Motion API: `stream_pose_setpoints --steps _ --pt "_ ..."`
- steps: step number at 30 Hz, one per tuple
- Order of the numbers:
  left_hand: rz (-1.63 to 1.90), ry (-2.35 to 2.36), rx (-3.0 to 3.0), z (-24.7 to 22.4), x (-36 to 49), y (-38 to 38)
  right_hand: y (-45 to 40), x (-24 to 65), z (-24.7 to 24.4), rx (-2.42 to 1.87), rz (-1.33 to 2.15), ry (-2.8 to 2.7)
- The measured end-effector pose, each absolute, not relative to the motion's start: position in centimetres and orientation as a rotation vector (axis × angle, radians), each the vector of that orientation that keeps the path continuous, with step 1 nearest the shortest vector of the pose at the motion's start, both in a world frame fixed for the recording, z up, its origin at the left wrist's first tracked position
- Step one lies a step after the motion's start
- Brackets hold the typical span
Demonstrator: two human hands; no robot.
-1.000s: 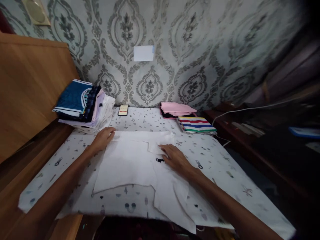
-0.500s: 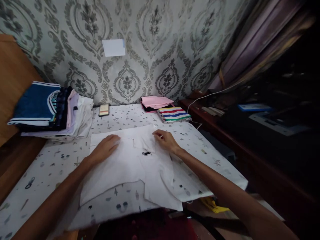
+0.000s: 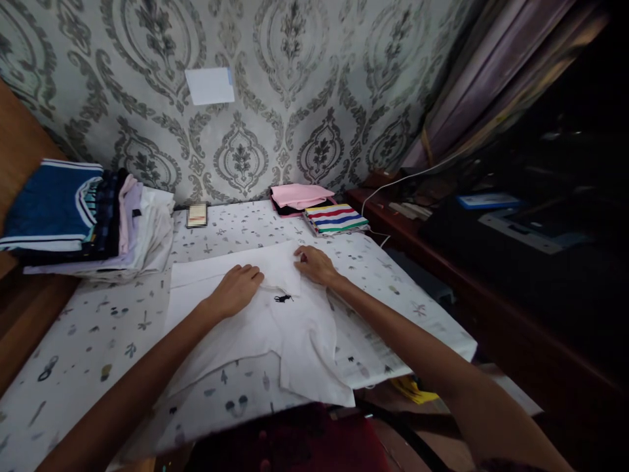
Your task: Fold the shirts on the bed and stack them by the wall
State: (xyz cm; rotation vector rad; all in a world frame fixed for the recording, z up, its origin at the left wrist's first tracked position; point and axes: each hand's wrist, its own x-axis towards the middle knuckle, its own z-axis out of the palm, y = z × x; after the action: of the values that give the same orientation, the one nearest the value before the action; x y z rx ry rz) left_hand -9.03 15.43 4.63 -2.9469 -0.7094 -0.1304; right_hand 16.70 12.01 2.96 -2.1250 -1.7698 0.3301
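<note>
The left hand (image 3: 236,292) has slid inward across the white shirt (image 3: 246,333) since the last frame, closing on the black emblem (image 3: 282,299), while the right hand (image 3: 318,266) has stayed by the far corner! Take the emblem as the dial's centre: left fingertips at ten o'clock, right fingertips at about one, and the left look nearer. The shirt lies on the patterned cloth (image 3: 393,282), its long far edge running roughly from nine towards two, a sleeve spilling out to five. Left fingers are bent together over a small raised fold; whether they pinch it, I cannot tell. On the right, thumb and forefinger curl in close at that corner, and again a firm hold can't be made out. Around the shirt, the stack of folded clothes (image 3: 49,206) sits at ten, the phone (image 3: 196,215) at eleven, the pink folded cloth (image 3: 301,195) at one, the striped folded cloth (image 3: 337,218) just beside it.
</note>
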Motion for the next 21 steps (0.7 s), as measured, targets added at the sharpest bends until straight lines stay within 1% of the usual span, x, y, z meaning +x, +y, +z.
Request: stream_pose_setpoints --steps 5,8,10,12,14,16,21 --pt "-0.146 -0.741 -3.030 5.1 -10.5 16.0 11.9 16.7 3.3 -2.130 0.320 -1.806" --pt "-0.261 -0.825 -3.077 5.3 -10.6 16.2 11.6 15.8 3.5 -2.089 0.145 -1.863" --pt "-0.358 -0.844 -3.091 4.9 -10.4 16.4 11.5 14.7 3.3 -1.960 -0.023 -1.972" --pt "-0.344 -0.828 -3.114 3.9 -10.2 16.4 11.6 13.4 2.6 -1.786 -0.097 -2.117" --pt "-0.229 -0.833 -3.143 2.6 -10.2 16.3 11.6 12.3 1.4 -1.666 -0.052 -2.245" --pt "-0.133 -0.856 -3.157 1.4 -10.5 16.1 11.6 11.6 0.2 -1.633 0.038 -2.323" --pt "-0.151 -0.944 -3.124 0.2 -12.8 15.5 11.8 11.8 -1.5 -1.601 0.110 -2.344"
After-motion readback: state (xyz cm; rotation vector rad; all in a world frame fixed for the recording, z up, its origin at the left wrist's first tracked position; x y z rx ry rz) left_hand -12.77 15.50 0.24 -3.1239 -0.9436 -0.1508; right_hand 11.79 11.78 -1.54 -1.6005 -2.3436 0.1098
